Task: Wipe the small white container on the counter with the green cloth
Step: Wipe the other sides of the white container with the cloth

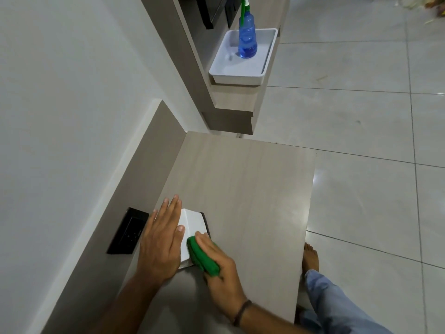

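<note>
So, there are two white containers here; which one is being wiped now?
The small white container on the near counter, held under the left hand with the green cloth on it. The other, a tray, holds a blue bottle.

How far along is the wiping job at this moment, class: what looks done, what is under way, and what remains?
Done: the green cloth is bunched in the right hand, and the left hand lies flat on the small white container, steadying it on the counter.

Under way: the cloth presses on the container's near right part.

Left: the container's far, exposed surface and the part under the left hand. How clean it is cannot be judged.
</note>
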